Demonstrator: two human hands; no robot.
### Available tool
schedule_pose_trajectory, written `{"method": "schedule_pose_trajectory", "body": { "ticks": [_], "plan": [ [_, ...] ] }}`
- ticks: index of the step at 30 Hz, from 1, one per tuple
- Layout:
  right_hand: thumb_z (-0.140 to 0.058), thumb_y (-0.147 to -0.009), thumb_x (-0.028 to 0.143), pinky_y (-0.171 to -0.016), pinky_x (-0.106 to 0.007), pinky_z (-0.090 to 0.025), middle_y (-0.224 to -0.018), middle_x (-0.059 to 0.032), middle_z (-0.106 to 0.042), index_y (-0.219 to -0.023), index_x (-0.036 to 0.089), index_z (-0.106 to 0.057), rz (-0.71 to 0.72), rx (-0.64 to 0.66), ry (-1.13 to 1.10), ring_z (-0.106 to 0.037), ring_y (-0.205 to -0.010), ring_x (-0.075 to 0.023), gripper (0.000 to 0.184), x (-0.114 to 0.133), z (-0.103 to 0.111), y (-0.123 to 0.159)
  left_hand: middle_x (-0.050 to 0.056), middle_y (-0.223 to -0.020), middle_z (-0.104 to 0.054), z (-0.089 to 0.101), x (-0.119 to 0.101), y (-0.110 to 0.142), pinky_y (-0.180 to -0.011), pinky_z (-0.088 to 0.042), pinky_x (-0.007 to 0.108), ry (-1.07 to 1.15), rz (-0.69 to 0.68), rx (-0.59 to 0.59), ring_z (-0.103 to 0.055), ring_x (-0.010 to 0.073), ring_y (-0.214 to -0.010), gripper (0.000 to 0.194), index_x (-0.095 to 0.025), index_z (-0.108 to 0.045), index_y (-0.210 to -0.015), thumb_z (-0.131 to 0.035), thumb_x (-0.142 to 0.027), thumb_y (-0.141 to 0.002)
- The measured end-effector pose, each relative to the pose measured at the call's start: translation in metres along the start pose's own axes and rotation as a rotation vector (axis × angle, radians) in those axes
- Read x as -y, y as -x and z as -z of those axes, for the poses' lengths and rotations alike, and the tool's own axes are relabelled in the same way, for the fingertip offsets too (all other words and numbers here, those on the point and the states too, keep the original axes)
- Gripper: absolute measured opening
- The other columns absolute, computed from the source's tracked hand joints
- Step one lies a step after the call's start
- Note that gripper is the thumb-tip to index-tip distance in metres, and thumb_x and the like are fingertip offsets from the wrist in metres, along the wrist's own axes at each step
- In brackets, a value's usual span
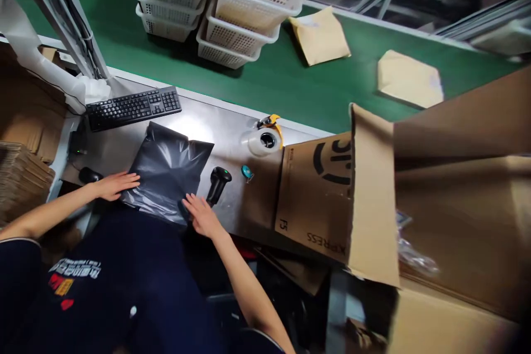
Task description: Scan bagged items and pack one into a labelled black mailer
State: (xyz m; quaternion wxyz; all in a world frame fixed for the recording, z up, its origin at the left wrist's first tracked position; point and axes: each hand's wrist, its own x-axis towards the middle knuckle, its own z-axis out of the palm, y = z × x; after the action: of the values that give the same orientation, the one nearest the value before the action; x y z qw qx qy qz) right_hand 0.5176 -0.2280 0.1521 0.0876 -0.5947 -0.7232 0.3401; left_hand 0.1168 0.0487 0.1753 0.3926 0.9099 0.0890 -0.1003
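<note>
A dark plastic mailer bag (pixel 170 163) lies flat on the metal table in front of me. My left hand (pixel 116 185) rests on its left edge with the fingers stretched out. On the lower right edge of the bag lies my right hand (pixel 201 213), its fingers extended and slightly apart. A black barcode scanner (pixel 218 183) is just beyond that hand. Close by the scanner sits a small teal round object (pixel 246 171). Beside my left hand is a black computer mouse (pixel 89 175).
A black keyboard (pixel 133 108) and a tape dispenser with a clear roll (pixel 265 141) stand at the table's back. Large open cardboard box (pixel 315 193) on the right. White baskets (pixel 236 33) and tan envelopes (pixel 321 37) sit on the green belt (pixel 178 72). Flat cardboard (pixel 22 182) is stacked left.
</note>
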Motion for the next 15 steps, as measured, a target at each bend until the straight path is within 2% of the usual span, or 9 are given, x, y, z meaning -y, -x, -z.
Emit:
{"method": "schedule_pose_trajectory", "body": {
  "ticks": [2, 3, 5, 8, 10, 12, 15],
  "plan": [
    [-0.065, -0.068, 0.009, -0.135, -0.063, -0.022, -0.175, -0.018, -0.027, -0.167, 0.01, -0.027, 0.088, 0.12, 0.17, -0.027, -0.163, -0.0365, 0.106, 0.006, -0.009, 0.008, 0.012, -0.176, -0.028, -0.014, 0.005, 0.01, -0.136, -0.013, 0.053, -0.127, -0.063, 0.1, -0.024, 0.0319, -0.165, 0.101, -0.023, -0.027, -0.169, -0.064, -0.013, -0.075],
    [-0.066, -0.069, 0.01, -0.135, -0.063, -0.023, -0.175, -0.0186, -0.025, -0.168, 0.008, -0.023, 0.103, 0.141, 0.228, -0.027, -0.164, -0.0368, 0.108, 0.008, -0.015, 0.01, 0.012, -0.176, -0.029, -0.021, 0.007, 0.014, -0.136, -0.012, 0.052, -0.176, -0.072, 0.113, -0.024, 0.0307, -0.165, 0.103, -0.023, -0.026, -0.17, -0.064, -0.011, -0.075],
    [-0.063, -0.078, 0.009, -0.134, -0.061, -0.027, -0.175, -0.0166, -0.027, -0.169, 0.01, -0.02, 0.095, 0.119, 0.318, -0.029, -0.163, -0.0344, 0.101, 0.007, -0.03, 0.013, 0.01, -0.175, -0.033, -0.036, 0.011, 0.019, -0.136, -0.014, 0.048, -0.258, -0.056, 0.089, -0.026, 0.0271, -0.164, 0.097, -0.026, -0.03, -0.168, -0.06, -0.006, -0.078],
    [-0.049, -0.091, 0.003, -0.131, -0.058, -0.034, -0.173, -0.0105, -0.034, -0.169, 0.023, -0.027, 0.054, 0.017, 0.377, -0.036, -0.16, -0.0293, 0.083, 0.001, -0.052, 0.012, 0.005, -0.172, -0.04, -0.051, 0.015, 0.021, -0.134, -0.02, 0.046, -0.325, -0.014, 0.058, -0.033, 0.0225, -0.162, 0.083, -0.034, -0.044, -0.162, -0.049, 0.001, -0.087],
    [-0.045, -0.094, 0.001, -0.129, -0.057, -0.036, -0.172, -0.0084, -0.036, -0.167, 0.031, -0.032, 0.028, -0.026, 0.373, -0.04, -0.159, -0.0286, 0.08, -0.002, -0.063, 0.011, 0.004, -0.171, -0.042, -0.055, 0.015, 0.02, -0.134, -0.022, 0.047, -0.322, 0.004, 0.068, -0.034, 0.0237, -0.161, 0.079, -0.037, -0.049, -0.159, -0.05, 0.001, -0.089],
    [-0.048, -0.092, 0.0, -0.129, -0.057, -0.036, -0.173, -0.0085, -0.034, -0.165, 0.034, -0.036, 0.012, -0.033, 0.343, -0.04, -0.159, -0.0297, 0.082, -0.003, -0.066, 0.012, 0.006, -0.172, -0.039, -0.056, 0.015, 0.018, -0.134, -0.021, 0.05, -0.297, 0.02, 0.079, -0.032, 0.0279, -0.162, 0.078, -0.037, -0.05, -0.159, -0.058, -0.005, -0.088],
    [-0.058, -0.081, 0.0, -0.13, -0.06, -0.032, -0.174, -0.0121, -0.032, -0.162, 0.03, -0.044, 0.028, 0.003, 0.238, -0.035, -0.161, -0.0343, 0.087, -0.003, -0.06, 0.014, 0.009, -0.172, -0.038, -0.054, 0.014, 0.02, -0.134, -0.022, 0.053, -0.23, -0.002, 0.107, -0.031, 0.0327, -0.162, 0.075, -0.034, -0.052, -0.158, -0.065, -0.014, -0.086]
  ]
}}
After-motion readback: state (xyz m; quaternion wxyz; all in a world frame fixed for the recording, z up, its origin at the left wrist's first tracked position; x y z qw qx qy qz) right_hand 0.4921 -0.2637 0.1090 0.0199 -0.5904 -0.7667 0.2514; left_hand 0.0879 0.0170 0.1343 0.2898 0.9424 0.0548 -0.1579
